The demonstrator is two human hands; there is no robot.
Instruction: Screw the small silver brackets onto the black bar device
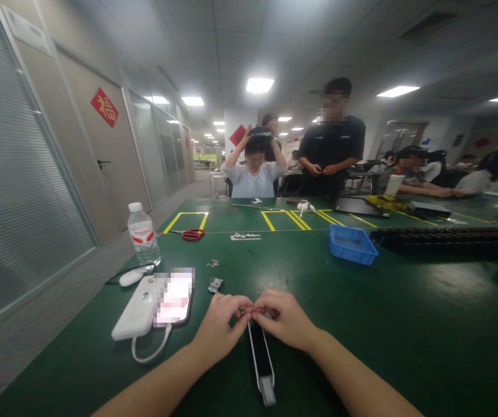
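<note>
My left hand and my right hand meet fingertip to fingertip, both pinched closed. Whatever small piece sits between their fingers is too hidden to name. Directly below them a long narrow device with a black face, a white frame and a grey near end lies on the green table. Its far end is partly covered by my fingers. Just beyond my left hand rests a small crumpled silvery piece, with several tiny metal rings farther off.
At left stand a water bottle, a white power bank cabled to a phone, and a white mouse-like object. Red-handled scissors, thin white strips and a blue tray lie farther back. People sit and stand beyond.
</note>
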